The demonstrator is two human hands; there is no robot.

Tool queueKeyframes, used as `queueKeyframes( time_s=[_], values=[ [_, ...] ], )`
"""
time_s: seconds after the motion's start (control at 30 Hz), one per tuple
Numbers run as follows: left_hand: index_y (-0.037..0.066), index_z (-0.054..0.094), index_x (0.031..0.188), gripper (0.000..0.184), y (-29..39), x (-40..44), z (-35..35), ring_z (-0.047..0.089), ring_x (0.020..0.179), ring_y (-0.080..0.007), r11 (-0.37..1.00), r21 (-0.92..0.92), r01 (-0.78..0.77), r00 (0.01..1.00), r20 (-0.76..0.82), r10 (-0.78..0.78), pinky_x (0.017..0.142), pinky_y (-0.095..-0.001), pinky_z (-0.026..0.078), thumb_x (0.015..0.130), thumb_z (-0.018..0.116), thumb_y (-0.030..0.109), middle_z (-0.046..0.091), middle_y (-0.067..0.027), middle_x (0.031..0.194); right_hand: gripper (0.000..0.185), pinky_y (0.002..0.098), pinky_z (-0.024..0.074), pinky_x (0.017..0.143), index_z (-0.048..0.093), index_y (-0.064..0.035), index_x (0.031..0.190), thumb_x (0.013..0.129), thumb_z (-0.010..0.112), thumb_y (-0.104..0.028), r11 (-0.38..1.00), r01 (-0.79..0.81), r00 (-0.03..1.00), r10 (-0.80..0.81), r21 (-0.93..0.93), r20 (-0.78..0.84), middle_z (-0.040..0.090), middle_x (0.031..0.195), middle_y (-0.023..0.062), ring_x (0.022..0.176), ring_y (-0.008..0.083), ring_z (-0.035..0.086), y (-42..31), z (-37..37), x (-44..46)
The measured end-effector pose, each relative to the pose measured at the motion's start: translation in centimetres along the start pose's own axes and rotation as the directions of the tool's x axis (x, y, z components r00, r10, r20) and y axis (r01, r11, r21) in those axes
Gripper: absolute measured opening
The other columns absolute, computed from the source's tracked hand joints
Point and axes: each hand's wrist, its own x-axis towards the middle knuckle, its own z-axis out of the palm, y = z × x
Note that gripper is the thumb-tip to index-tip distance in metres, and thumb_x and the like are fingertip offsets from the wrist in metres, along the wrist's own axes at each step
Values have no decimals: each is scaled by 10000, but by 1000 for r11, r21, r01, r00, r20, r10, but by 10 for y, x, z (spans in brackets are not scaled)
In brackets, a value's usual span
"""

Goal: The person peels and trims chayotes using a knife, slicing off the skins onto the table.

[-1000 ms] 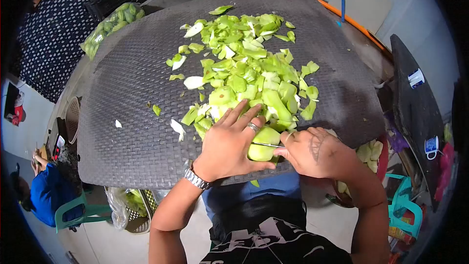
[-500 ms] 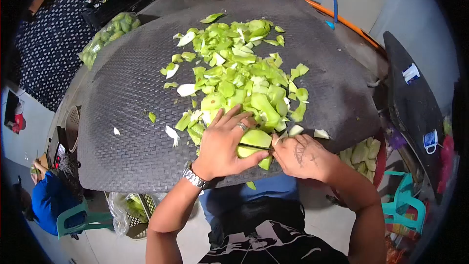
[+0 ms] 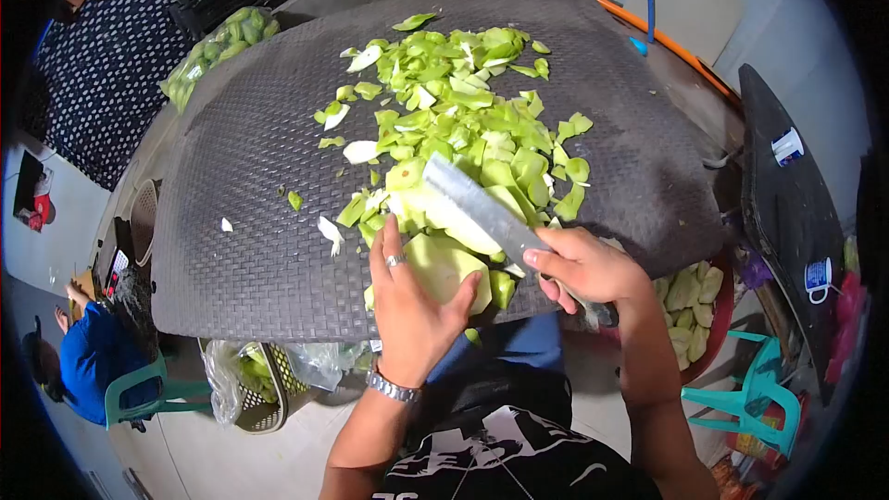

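On a dark woven-textured table [image 3: 250, 250], my left hand [image 3: 417, 306] closes round a pale green cut fruit half [image 3: 444, 268], its flat inner face turned up. My right hand [image 3: 588, 268] grips a wide-bladed kitchen knife [image 3: 477, 208], whose blade points up and left, lifted off the half. Partly under the blade lies another pale green piece [image 3: 474, 233]. A heap of green peelings and cut pieces [image 3: 458, 102] spreads beyond both hands. White bits [image 3: 331, 233] lie to the left of the heap.
Below the table's right edge stands a red basin [image 3: 719, 333] of pale pieces. A bag of green produce [image 3: 222, 44] sits behind the far left edge. A perforated basket [image 3: 292, 384] is at lower left, near a seated person in blue [image 3: 102, 361].
The fruit that the blade was cutting through is now apart in halves. My right hand has raised the knife up and away; my left hand has turned one half cut side up.
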Motion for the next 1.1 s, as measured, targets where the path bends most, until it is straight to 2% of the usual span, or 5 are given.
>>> queueKeyframes(
  time_s=[0.23, 0.47, 0.63, 0.8, 1.1],
  values=[
    [-91, 262, 1566, 1161, 1, 15, 1, 657, 1154, -466, 986, -128, 110, 977, 196, -84, 960, -458, 562, 687, 951, 225, 578, -356, 1324, 238, 290, 428, 452, 600, -26, 1035, 1100, 523, -242, 924, 288, 909, -182, 251, -374, 590, 672, 21, 463, 103, 535, 20, 38, 10],
    [-14, 546, 1330, 686, 9, 3, 14, 718, 993, -269, 838, -470, 276, 953, 244, -177, 879, -391, 592, 729, 874, 33, 707, -145, 1122, 138, 251, 460, 532, 619, -32, 1160, 1054, 561, -99, 783, 558, 699, -267, 274, -663, 616, 793, 10, 637, 79, 574, 14, 70, -9],
    [28, 599, 1254, 370, 8, 1, 14, 732, 968, -237, 25, -846, 533, 811, 503, -299, 876, -376, 622, 906, 720, 8, 713, -97, 1085, 327, 365, 558, 613, 538, -16, 1298, 1015, 629, -152, 860, 458, 555, -474, -225, -684, 700, 826, 118, 697, 199, 700, 6, 71, -28],
    [-16, 604, 1309, 385, -5, -7, 23, 737, 1036, -291, -507, -696, 508, 741, 653, -154, 923, -430, 617, 1028, 646, 244, 736, -163, 1170, 1143, 478, 618, 766, 317, -1, 1577, 773, 864, -601, 805, 342, 626, -580, -485, -521, 729, 1062, 273, 932, 419, 764, 9, 109, -38],
    [35, 642, 1273, 380, 13, -7, 21, 726, 1059, -221, -397, -785, 475, 801, 573, -176, 941, -378, 586, 1060, 595, 345, 736, -110, 1182, 1095, 475, 627, 724, 202, 93, 1600, 940, 645, -659, 708, 382, 597, -680, -594, -426, 624, 1307, 367, 983, 460, 741, 15, 117, -17]
  ],
)
